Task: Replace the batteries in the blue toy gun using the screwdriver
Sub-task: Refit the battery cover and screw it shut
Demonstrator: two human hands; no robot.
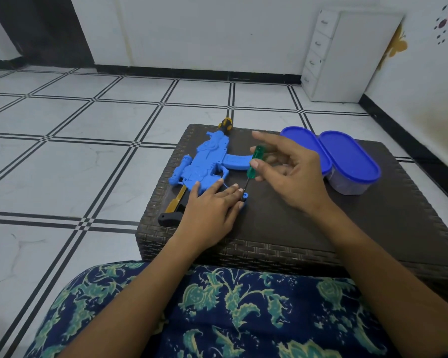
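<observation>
Blue toy gun (204,164) lies on the dark table (308,215). The left hand (210,210) presses flat on it. The right hand (290,171) pinches the green screwdriver (254,161). Keep it straight up and turn slowly.

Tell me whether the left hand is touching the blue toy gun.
Touching. The head view shows the left hand lying flat on the toy gun, fingers over its grip end.
</observation>
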